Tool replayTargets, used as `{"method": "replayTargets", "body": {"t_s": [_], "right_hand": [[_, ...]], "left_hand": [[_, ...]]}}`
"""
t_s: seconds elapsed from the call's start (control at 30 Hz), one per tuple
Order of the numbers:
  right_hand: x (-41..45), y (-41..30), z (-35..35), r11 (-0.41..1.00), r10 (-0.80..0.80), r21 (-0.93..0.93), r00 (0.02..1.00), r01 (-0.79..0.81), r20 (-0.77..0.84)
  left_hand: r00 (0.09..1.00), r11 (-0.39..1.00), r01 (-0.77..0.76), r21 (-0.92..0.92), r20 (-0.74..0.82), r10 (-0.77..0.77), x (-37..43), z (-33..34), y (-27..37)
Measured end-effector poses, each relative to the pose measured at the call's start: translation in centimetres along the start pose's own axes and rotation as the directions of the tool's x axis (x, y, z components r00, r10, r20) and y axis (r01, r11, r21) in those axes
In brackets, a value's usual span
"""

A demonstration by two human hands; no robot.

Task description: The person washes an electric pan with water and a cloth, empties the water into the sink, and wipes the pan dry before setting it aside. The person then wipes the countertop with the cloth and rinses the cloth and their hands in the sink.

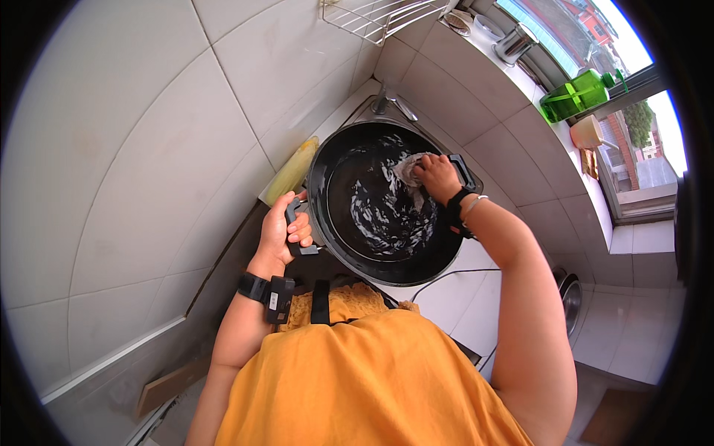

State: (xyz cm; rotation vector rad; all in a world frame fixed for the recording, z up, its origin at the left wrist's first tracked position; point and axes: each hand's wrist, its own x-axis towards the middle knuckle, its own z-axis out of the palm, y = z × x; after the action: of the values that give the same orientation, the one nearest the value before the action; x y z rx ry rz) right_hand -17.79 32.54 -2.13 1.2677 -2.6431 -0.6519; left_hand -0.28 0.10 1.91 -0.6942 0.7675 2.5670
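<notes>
A large black two-handled pan is tilted over the sink, with its open inside facing me and white suds streaked across its bottom. My left hand grips the pan's left handle. At the upper right of the pan's inside, my right hand holds a crumpled, greyish wet cloth against the surface. The right handle sticks out just beyond my right hand. Behind the pan's far rim stands a metal faucet.
A pale green, elongated vegetable or bundle lies left of the pan by the tiled wall. A wire rack hangs above. On the window ledge stand a green pump bottle, a metal canister and a pinkish cup. A cable crosses the counter.
</notes>
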Motion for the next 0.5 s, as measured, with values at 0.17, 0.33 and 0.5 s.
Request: {"method": "replayTargets", "body": {"t_s": [0.17, 0.33, 0.5], "right_hand": [[2.1, -4.3, 1.2, 0.785, 0.143, 0.496, 0.887, -0.371, 0.439], [1.3, -7.8, 3.0, 0.616, 0.141, 0.695, 0.920, -0.371, 0.365], [1.2, -5.3, -3.3, -0.601, -0.242, 0.595, 0.831, -0.533, 0.500]], "left_hand": [[1.000, 1.000, -0.022, 0.007, 0.022, 0.022, -0.1, 0.5, 0.1], [0.999, 1.000, -0.003, -0.001, 0.039, 0.003, 0.0, -0.2, 0.0], [1.000, 1.000, -0.009, 0.016, 0.024, 0.009, -0.1, -0.1, 0.0]]}}
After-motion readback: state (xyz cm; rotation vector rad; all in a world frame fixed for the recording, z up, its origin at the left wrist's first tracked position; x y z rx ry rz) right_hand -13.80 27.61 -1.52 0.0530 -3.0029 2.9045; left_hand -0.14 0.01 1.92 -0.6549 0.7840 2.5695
